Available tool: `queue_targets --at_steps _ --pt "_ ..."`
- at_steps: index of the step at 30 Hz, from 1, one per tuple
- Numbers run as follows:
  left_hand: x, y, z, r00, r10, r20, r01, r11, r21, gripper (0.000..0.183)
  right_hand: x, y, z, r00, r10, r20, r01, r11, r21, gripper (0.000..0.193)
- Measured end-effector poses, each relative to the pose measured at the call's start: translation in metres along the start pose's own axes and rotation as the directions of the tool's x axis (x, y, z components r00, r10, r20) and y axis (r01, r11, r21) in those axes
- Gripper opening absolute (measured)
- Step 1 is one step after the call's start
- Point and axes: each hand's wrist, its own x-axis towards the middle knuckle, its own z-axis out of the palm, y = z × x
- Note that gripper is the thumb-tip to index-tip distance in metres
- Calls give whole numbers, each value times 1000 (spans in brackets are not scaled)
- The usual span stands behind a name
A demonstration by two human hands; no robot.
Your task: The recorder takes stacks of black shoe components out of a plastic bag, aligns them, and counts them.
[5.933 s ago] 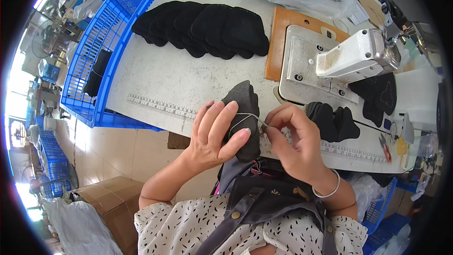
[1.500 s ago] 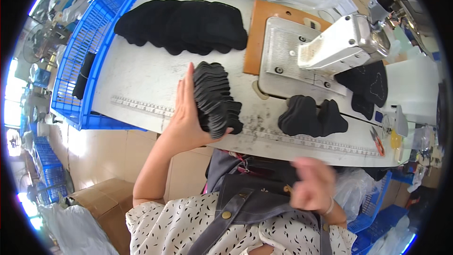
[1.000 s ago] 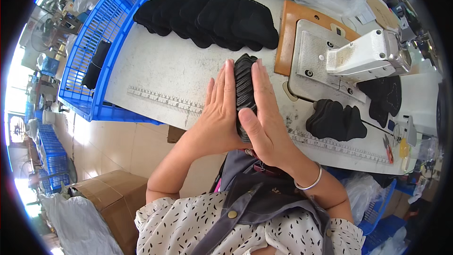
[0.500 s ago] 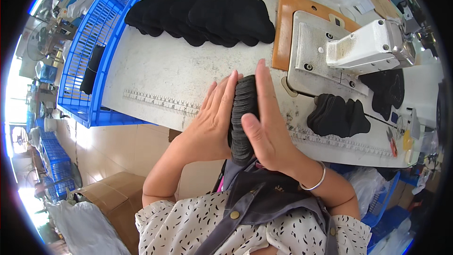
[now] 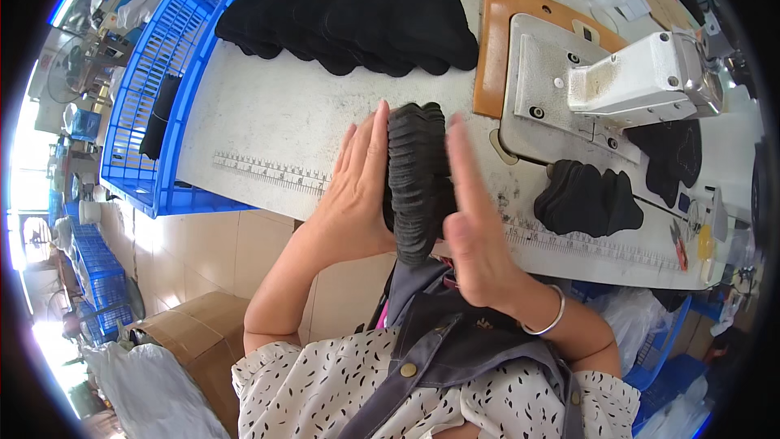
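Observation:
A thick stack of black fabric pieces (image 5: 413, 187) stands on edge between my two hands, in front of the sewing table's near edge. My left hand (image 5: 349, 195) holds the stack from its left side, the long fingers straight and the palm against it; its thumb is hidden. To the right of the stack, my right hand (image 5: 479, 232) is upright with fingers straight, somewhat blurred, and the upper fingers stand a little apart from the fabric. The layered edges of the stack face up toward me.
Overlapping black fabric pieces (image 5: 349, 20) lie at the back of the white table (image 5: 268, 114). A sewing machine (image 5: 634, 81) stands right, with smaller black piles (image 5: 585, 199) before it and red-handled snips (image 5: 679, 248) nearby. Left are a blue basket (image 5: 134, 142) and cardboard box (image 5: 195, 329).
My right hand has moved right, off the side of the stack. The stack has tipped and fanned out, showing more of its layered edges, and my left hand has shifted slightly left.

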Motion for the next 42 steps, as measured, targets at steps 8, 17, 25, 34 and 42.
queue_targets --at_steps 8,17,25,34,42 --pt "-7 5 2 1000 7 22 -6 998 -67 119 -17 2 10 998 12 61 -3 991 -133 83" --pt "-2 3 2 999 33 38 -35 999 33 116 -9 -14 7 979 82 187 8 898 -439 108" --pt "5 -3 6 997 80 -13 -80 995 -59 122 -20 -13 -13 973 142 182 -77 942 -326 107" --pt "7 0 1 998 58 8 -59 998 14 125 -26 -13 -10 990 51 134 -15 966 -257 92" --pt "-3 6 -1 994 90 55 -80 983 -165 113 6 1 4 996 90 4 -87 973 -214 86"
